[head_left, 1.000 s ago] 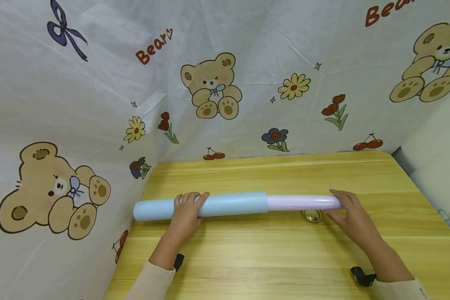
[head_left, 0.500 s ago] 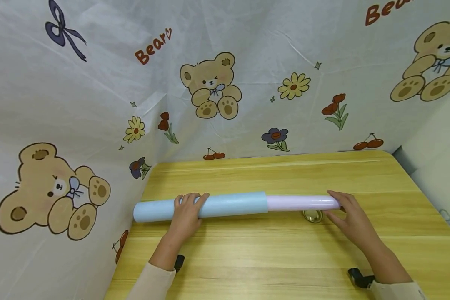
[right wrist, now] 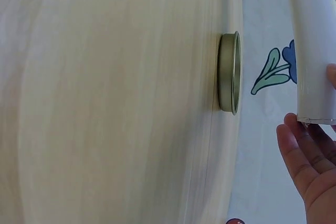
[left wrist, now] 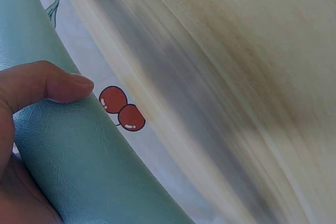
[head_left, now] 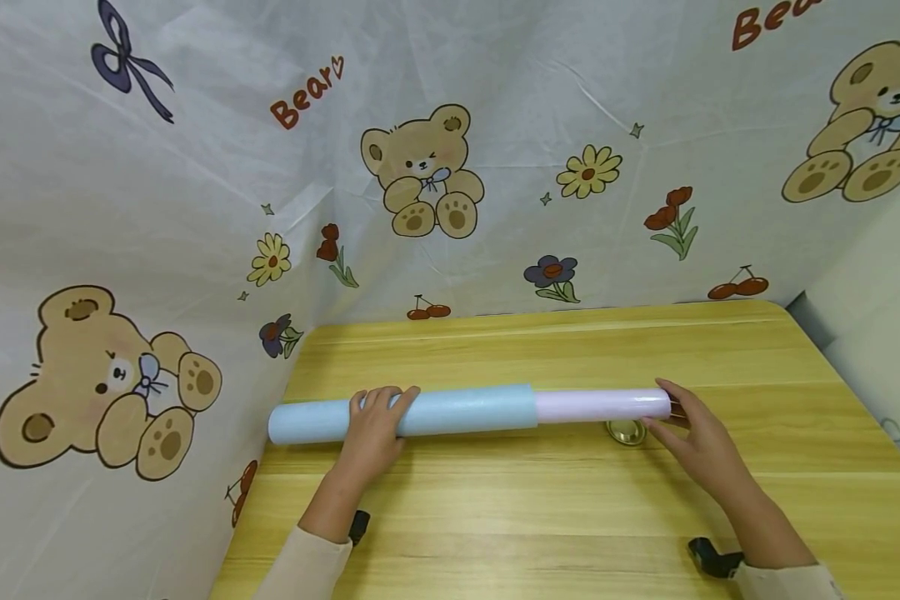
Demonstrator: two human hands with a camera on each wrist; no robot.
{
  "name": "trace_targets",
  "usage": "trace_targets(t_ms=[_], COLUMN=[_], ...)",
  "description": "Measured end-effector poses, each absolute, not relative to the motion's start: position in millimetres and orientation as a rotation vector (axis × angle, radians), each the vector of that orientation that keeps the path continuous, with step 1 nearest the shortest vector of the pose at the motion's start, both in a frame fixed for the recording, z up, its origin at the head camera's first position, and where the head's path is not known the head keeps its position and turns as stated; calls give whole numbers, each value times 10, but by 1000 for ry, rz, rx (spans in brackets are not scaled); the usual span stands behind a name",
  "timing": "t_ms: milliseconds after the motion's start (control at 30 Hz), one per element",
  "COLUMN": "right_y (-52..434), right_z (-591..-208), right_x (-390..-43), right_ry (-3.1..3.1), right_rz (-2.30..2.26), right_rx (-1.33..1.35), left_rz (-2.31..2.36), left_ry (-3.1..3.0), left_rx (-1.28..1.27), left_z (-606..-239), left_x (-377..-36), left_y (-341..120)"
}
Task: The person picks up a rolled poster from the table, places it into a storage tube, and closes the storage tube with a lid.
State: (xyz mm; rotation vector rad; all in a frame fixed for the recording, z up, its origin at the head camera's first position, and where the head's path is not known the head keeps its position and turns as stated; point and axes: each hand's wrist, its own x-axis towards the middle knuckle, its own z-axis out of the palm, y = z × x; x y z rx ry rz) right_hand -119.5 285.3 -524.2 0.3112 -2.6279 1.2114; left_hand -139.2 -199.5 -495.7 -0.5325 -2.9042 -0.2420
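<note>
Blue tube [head_left: 472,411], long, wide and finely wrinkled, is held above a yellow wood-grain bench [head_left: 495,517], its left end close to the bench's left edge. A narrower, glossy, pale lilac tube [head_left: 600,405] emerges from its right end and points toward the bench's right edge. The left hand [head_left: 372,425] curls round the blue tube. The right hand [head_left: 693,425] pinches the lilac tube's outer end, with some fingers reaching past its rim. Below, apart from it, a shallow, round gold metal lid [head_left: 626,432] sits on the bench.

Trouble seems likeliest at the right: that grip covers only the tip of a slick surface, so a slip could drop the lilac tube onto the lid. Squeezing hard on the left could crease the blue tube or bind the lilac one inside. Tilting them out of line could jam them. A strong leftward push could drive the blue end into the white bear-print cloth [head_left: 195,167] beside the bench's left edge.
</note>
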Motion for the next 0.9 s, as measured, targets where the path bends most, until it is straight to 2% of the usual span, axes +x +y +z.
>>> trace_targets(t_ms=[900], right_y=[2687], right_z=[-5272], right_x=[-1172], right_ry=[-2536], right_rz=[1361], right_rx=[319], left_rz=[-270], left_ry=[-2894], left_rx=[-542], left_z=[-4975], left_x=[-1397], left_y=[-1964])
